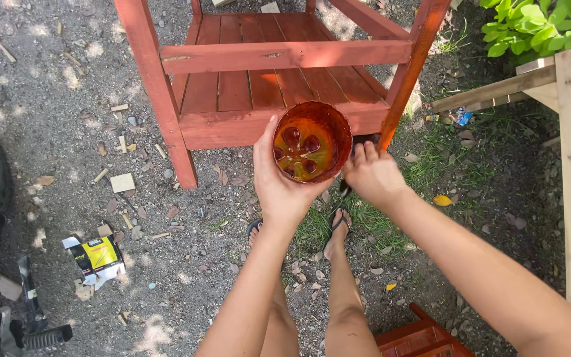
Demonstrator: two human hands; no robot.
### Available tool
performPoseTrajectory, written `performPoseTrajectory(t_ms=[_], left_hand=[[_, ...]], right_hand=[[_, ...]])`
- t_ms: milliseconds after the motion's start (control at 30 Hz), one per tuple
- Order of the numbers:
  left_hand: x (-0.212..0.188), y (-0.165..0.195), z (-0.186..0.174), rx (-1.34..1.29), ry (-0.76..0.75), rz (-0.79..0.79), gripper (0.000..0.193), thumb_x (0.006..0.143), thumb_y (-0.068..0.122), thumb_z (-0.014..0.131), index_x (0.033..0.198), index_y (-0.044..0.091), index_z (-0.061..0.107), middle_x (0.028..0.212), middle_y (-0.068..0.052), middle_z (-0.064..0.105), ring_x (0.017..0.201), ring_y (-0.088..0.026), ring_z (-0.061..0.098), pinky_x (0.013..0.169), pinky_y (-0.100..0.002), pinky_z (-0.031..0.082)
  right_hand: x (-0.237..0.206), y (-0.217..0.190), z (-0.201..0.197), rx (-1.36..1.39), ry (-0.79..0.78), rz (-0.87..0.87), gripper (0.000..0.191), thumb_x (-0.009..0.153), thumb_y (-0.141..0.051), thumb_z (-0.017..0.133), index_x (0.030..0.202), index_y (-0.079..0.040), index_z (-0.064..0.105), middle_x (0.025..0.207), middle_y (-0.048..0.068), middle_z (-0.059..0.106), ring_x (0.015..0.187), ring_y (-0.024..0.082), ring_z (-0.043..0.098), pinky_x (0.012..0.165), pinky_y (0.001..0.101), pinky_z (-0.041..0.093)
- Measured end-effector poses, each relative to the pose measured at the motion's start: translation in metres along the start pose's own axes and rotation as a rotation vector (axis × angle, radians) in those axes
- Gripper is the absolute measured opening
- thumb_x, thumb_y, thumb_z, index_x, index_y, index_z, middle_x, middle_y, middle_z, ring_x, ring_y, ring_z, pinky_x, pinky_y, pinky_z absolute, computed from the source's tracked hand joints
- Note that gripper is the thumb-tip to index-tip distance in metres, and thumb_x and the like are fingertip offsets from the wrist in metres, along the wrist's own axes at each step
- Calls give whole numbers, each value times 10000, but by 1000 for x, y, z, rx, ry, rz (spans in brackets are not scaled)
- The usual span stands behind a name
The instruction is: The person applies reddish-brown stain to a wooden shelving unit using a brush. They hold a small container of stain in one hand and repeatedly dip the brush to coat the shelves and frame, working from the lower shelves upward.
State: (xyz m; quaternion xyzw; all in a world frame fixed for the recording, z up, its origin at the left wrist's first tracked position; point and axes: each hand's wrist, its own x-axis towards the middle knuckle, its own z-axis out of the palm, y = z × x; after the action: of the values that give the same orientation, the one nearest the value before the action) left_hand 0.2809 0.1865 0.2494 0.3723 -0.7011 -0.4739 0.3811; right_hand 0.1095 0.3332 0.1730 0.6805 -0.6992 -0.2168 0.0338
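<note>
Both hands work one orange cup (312, 141). Left hand (279, 185) wraps its side, fingers closed around it, tilting the open mouth upward to show the stained interior. Right hand (373, 175) presses fingertips against the opposite wall. Below-left of the grip, a crumpled yellow packet (98, 256) lies on gravel (67, 86); behind the cup, a red wooden stand (232, 86).

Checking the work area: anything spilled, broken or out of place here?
Yes. Wood offcuts and a torn yellow package litter the gravel. The left hand holds a stain-coated plastic cup, apparently empty; no spill visible.
</note>
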Motion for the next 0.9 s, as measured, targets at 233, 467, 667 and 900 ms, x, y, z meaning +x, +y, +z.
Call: performPoseTrajectory(t_ms=[233,467,667,900], left_hand=[[0,3,-3,3,-39,-25,1174,557,257,1019,1534,46,404,1350,-160,580,1277,-323,603,1110,-415,509],[-1,6,-4,-16,-58,-33,1169,556,250,1012,1534,47,406,1360,-157,571,1281,-323,601,1109,-421,507],[0,7,-6,13,-66,-10,1175,546,237,1013,1528,39,398,1344,-157,577,1270,-328,588,1112,-428,494],[-2,12,2,37,-99,21,1179,556,266,1024,1527,27,400,1347,-154,577,1269,-325,589,1099,-432,496]], right_hand=[[-19,-16,-3,138,-198,-10,230,895,-131,616,1076,-4,679,1195,237,687,1201,382,675,839,475,614],[-17,-21,1,106,-198,51,282,803,-154,621,1045,-31,697,1095,211,713,1046,320,715,687,417,621],[-45,-12,-2,306,-255,109,211,823,-141,661,1020,-89,715,1029,107,722,1019,262,725,750,389,621],[-75,42,-43,577,163,142,488,691,-68,761,1159,-205,746,1236,97,720,1133,248,699,852,379,602]])
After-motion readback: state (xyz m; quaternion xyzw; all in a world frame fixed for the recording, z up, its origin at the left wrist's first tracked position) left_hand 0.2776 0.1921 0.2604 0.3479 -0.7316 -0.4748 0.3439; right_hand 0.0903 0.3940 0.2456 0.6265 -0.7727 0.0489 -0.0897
